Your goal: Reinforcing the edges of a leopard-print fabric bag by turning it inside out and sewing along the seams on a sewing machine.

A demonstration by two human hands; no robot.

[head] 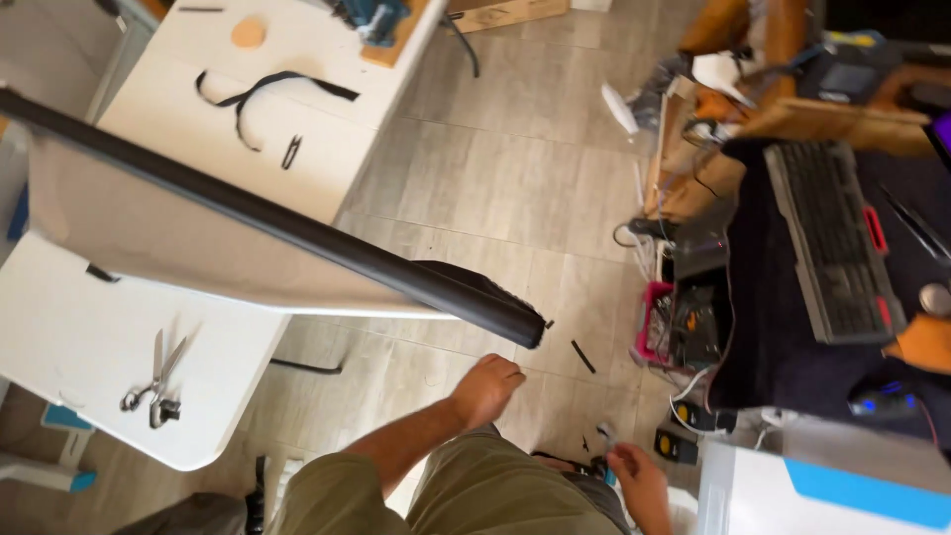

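Head view, looking down over the person's lap in olive trousers. Landmark taken: the long black tube, which runs diagonally from the upper left edge of the frame down to its blunt end near frame centre, lying along the edge of a tilted pale panel (what supports it cannot be told).

Left hand: just below the tube's blunt end, apart from it, fingers curled into a loose fist, holding nothing visible. Right hand: lower right of the tube's end, well apart from it, fingers pinched around a small pale item too blurred to identify.

On the grey tiled floor, just right of the tube's end, lies a short black offcut.

Below and left of the tube stands a white table carrying a pair of scissors. Above the tube, a second white table bears a black strap, a small round tan disc and a small black clip.

Far right of the tube's end: a dark-covered desk with a grey keyboard, and beside it a pink crate amid cables and small devices (contents indistinct).
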